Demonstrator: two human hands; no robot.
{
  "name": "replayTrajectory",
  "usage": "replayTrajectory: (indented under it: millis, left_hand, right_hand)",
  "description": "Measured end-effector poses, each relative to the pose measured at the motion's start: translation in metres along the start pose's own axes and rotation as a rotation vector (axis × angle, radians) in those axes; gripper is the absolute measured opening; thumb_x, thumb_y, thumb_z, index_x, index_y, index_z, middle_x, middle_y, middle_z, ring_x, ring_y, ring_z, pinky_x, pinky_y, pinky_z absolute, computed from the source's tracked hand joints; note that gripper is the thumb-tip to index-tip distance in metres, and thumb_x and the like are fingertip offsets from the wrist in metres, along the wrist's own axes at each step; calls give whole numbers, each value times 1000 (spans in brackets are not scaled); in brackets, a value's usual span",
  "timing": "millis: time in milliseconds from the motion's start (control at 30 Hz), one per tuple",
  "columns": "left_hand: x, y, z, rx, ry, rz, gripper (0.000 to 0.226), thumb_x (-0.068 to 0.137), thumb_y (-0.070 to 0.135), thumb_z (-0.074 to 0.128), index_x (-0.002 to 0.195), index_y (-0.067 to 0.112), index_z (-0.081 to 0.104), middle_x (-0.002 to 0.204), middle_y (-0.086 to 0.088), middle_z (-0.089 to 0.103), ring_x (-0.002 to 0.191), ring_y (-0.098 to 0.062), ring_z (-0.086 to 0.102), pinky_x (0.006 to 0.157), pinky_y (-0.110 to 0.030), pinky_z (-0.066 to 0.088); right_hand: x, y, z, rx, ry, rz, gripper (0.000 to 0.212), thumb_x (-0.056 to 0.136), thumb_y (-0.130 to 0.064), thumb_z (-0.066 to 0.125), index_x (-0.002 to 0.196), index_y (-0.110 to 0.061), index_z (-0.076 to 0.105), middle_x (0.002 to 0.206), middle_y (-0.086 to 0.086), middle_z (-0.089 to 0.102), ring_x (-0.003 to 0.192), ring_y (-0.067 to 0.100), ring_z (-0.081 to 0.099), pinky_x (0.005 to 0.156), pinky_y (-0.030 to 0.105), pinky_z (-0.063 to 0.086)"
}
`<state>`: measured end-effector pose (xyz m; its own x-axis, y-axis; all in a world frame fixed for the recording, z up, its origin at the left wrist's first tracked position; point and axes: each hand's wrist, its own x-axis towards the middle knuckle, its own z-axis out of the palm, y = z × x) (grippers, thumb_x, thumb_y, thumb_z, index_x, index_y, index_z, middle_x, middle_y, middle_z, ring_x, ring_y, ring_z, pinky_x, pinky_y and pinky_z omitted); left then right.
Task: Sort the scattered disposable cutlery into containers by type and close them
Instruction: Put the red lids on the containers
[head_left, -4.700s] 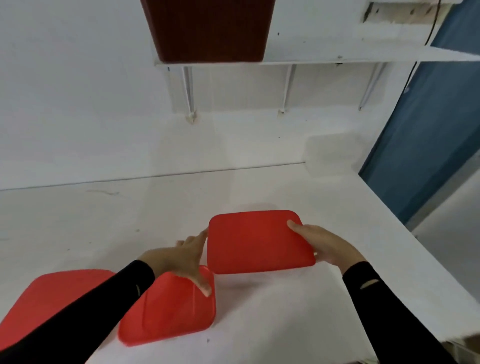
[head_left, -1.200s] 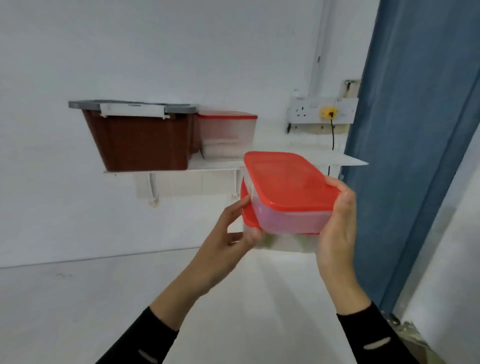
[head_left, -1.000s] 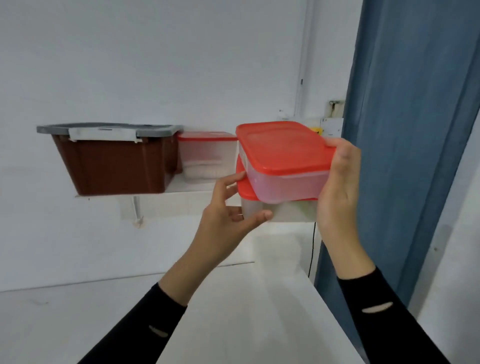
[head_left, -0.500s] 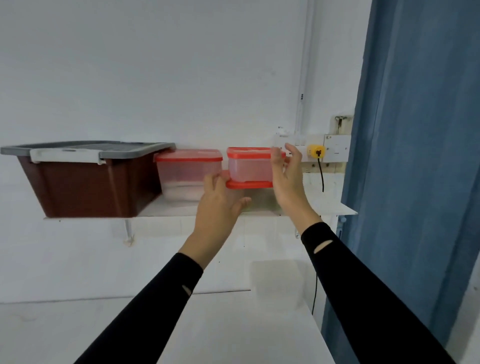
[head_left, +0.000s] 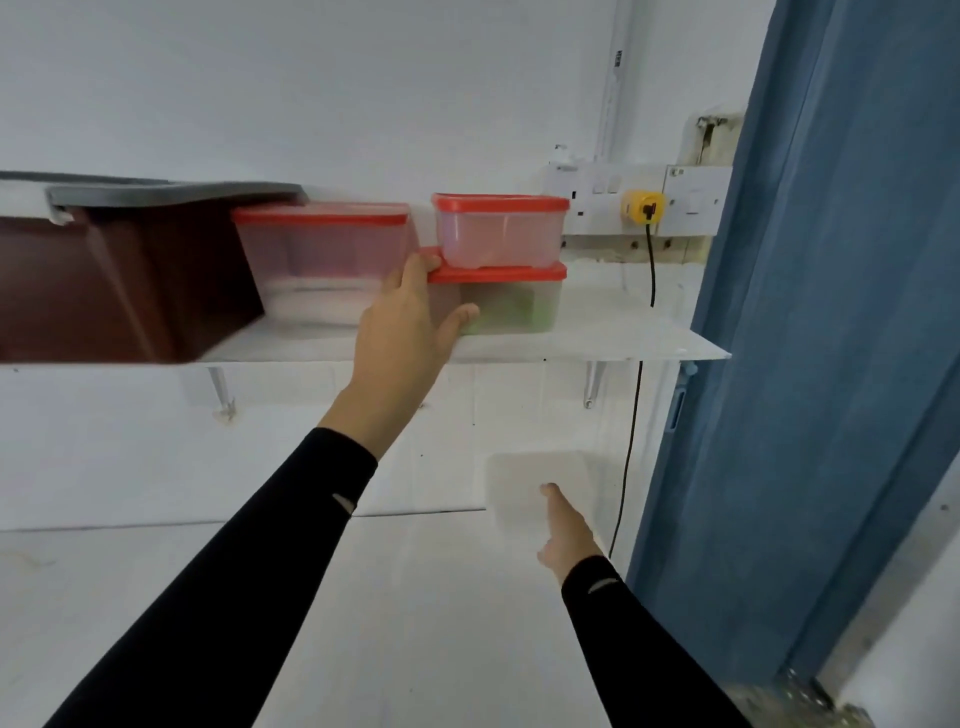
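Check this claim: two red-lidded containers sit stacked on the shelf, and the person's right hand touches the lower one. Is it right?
The hand is wrong. The head view shows the left hand touching the lower container of the stack on the shelf; the right hand is lower, away from the stack.

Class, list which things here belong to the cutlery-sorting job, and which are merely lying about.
Job: small clear plastic container with red lid, stacked on a wider red-lidded clear container; third red-lidded container beside them; left hand touching the wider one.
Lying about: brown plastic bin with grey lid; yellow plug; white wall shelf; blue panel.
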<state>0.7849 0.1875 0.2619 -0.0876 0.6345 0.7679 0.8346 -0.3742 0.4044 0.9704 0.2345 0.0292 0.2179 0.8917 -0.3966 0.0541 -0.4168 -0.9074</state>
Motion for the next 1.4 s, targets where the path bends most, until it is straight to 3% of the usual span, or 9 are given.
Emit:
replayTrajectory:
  millis: [67,167,433,567,633,867,1067,1200,1400]
  left_hand:
    - [-2,0,1,-24,9,0,59,87,41,70,133,13,48,118,-8,59,97,-28,57,81,-37,46]
    - [-2,-1,4,-55,24,-7,58,87,42,70,133,15,47,119,-6,58,96,-24,57,81,-38,50]
    - [-3,-2,4,-79,25,-7,58,87,43,69,134,17,47,124,-4,55,93,-25,59,81,-39,52]
    - [-2,-3,3,-75,16,-5,58,87,42,69,133,15,48,124,-7,56,94,-27,60,82,-40,51]
    - [-1,-4,3,-66,6,-5,58,87,41,69,133,13,48,123,-8,56,96,-28,59,82,-40,49]
    - [-6,7,-4,-79,-52,-28,57,90,34,68,135,8,46,131,-12,53,107,-31,56,89,-41,48]
    - [-3,8,-12,-21,-123,8,56,91,31,67,134,2,45,131,-16,52,105,-36,58,85,-41,46]
    - [2,10,-17,111,-170,23,58,94,37,62,137,4,41,134,-14,48,104,-37,60,78,-41,46]
    - [5,17,-24,424,-200,28,54,96,50,49,132,10,39,134,-6,50,104,-31,61,68,-35,41]
  right_hand:
    - [12,11,5,-287,-118,-166,92,81,-4,76,154,-16,20,155,8,28,126,24,47,101,25,39]
    - [22,9,19,-323,-119,-183,105,77,-11,83,155,-10,12,160,5,20,146,18,27,111,18,20]
    - [25,19,28,-31,58,-130,65,99,-23,52,155,-15,18,155,1,35,140,21,38,110,23,27]
    - [-12,17,17,319,-26,115,34,91,-24,64,119,-5,59,93,3,56,86,24,55,89,35,49]
    - [-32,19,2,432,-87,166,24,84,-22,73,100,-8,61,89,6,51,83,24,51,85,37,52]
    - [-115,5,-67,315,-269,94,52,68,-24,88,112,-4,67,108,21,68,92,34,71,78,48,60]
    - [-181,-44,-123,100,-446,13,59,65,-30,85,116,-6,68,113,16,71,95,28,68,75,39,58]
    - [-222,-80,-140,211,-593,-115,45,54,-29,91,95,-16,79,103,9,73,87,24,68,74,37,55]
    - [-249,-151,-169,471,-636,-258,64,32,-20,98,92,-10,79,100,12,71,81,28,69,58,35,59]
